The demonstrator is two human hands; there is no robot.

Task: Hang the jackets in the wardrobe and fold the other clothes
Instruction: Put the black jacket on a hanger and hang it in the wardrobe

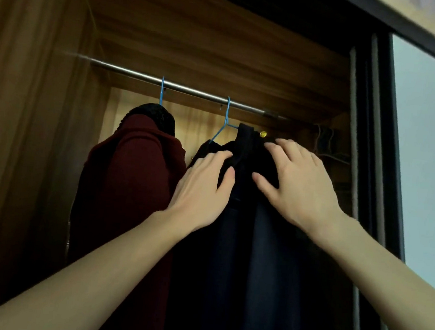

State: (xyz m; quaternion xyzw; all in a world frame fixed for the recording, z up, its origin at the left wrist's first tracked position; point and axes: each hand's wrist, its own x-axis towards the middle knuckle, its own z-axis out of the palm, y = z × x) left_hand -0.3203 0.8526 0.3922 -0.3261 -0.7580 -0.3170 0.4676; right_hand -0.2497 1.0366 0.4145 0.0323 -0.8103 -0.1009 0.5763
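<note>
A dark navy jacket (250, 249) with a gold button hangs from a blue hanger (225, 122) on the metal rail (186, 89) of the wardrobe. My left hand (203, 187) lies on its left shoulder, fingers stretched over the collar fabric, thumb against the front. My right hand (297, 184) rests flat on its right shoulder with fingers spread. To the left, a dark red jacket (133, 188) with a black collar hangs on a second blue hanger (161, 91).
The wardrobe's wooden side wall (25, 144) stands at the left. A dark sliding door frame (373, 154) and its pale panel (431, 160) close off the right. Spare hangers (328, 144) sit in the far right corner under the rail.
</note>
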